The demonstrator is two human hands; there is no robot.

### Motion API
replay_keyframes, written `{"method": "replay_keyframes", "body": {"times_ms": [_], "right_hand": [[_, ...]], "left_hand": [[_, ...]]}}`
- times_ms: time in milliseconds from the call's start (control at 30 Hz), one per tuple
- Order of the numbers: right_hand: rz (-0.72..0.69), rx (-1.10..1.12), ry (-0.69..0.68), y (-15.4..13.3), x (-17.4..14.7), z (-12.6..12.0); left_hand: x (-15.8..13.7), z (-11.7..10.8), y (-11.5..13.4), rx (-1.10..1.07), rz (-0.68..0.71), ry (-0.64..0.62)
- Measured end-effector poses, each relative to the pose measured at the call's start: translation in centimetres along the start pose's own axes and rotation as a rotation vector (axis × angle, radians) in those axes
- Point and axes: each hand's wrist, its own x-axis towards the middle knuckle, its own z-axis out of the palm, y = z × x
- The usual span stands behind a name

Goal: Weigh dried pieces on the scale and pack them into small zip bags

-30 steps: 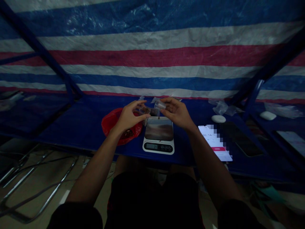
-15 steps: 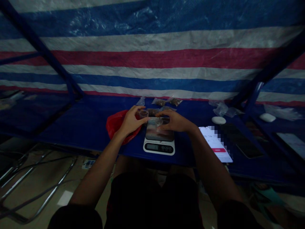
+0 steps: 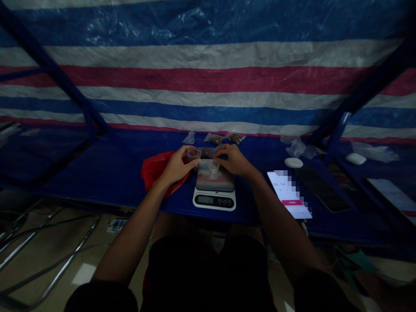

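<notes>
My left hand (image 3: 178, 165) is wrapped round a small clear plastic cup (image 3: 194, 153) with some dark stuff inside, above the left back corner of a kitchen scale (image 3: 215, 181). On the scale's plate stands another small clear cup (image 3: 213, 167). My right hand (image 3: 233, 160) is over the back right of the plate, thumb and fingers drawn together just above that cup's rim. What they pinch, if anything, is too small and dark to make out. Just behind the scale lies a clear bag with brown contents (image 3: 206, 152). The scale's display (image 3: 206, 199) is lit.
A red plastic bag (image 3: 152, 171) lies open left of the scale. Further back are small bags of brown bits (image 3: 235, 138) and a clear bag (image 3: 189, 138). To the right are a lit phone (image 3: 287, 195), a dark phone (image 3: 331, 201) and a white case (image 3: 293, 163).
My right hand has lifted from around the cup on the scale, and its fingers have closed together above the rim. My left hand keeps its cup. The view has shifted slightly.
</notes>
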Motion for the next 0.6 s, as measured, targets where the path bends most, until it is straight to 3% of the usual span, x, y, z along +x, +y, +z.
{"method": "replay_keyframes", "body": {"times_ms": [133, 233, 400, 600], "right_hand": [[0.001, 0.213, 0.196, -1.1, 0.3, -0.9], [0.009, 0.334, 0.311, -2.3, 0.6, -1.1], [-0.030, 0.396, 0.326, -3.8, 1.9, -0.4], [-0.067, 0.367, 0.233, -4.1, 3.0, -0.7]], "left_hand": [[0.5, 0.9, 0.8, 0.056, 0.067, 0.100], [1.1, 1.6, 1.0, 0.081, 0.096, 0.094], [2.1, 2.6, 1.1, 0.087, 0.112, 0.088], [3.9, 2.7, 1.2, 0.054, 0.103, 0.077]]}}
